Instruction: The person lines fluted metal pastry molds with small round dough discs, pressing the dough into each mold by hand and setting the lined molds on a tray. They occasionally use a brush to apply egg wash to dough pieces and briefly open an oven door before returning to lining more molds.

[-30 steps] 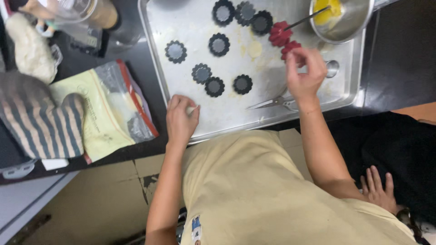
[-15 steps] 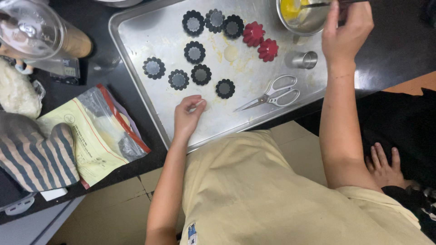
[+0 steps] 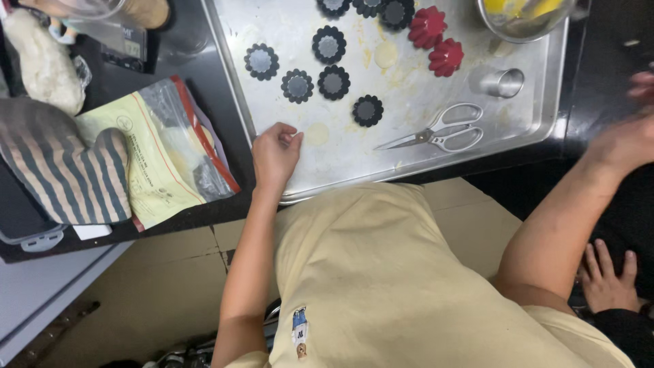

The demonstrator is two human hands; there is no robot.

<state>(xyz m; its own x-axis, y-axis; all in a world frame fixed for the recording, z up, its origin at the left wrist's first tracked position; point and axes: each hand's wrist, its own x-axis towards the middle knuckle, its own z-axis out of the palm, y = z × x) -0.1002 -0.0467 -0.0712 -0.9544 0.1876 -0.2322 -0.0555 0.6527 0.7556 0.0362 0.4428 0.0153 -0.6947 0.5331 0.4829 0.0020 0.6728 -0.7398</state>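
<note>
**Dough Round Lies Just Right of the Left Grip**

A pale dough disc (image 3: 317, 133) is seen flat on the metal baking tray (image 3: 538, 116), just beside the left hand (image 3: 276, 153), whose grip is loosely curled and holds nothing. The right hand (image 3: 630, 133), blurred well off the tray's right edge, cannot be read. Scissors (image 3: 436, 135) lie between, blades towards the disc.

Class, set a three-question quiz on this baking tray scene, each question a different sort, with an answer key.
1. True or false: the scissors lie on the metal tray.
2. How many red fluted moulds are on the tray?
3. What is the left hand nearest to: A) the striped oven mitt, B) the pale dough round, C) the metal bowl?

Key: 1 true; 2 two; 3 B.
</note>
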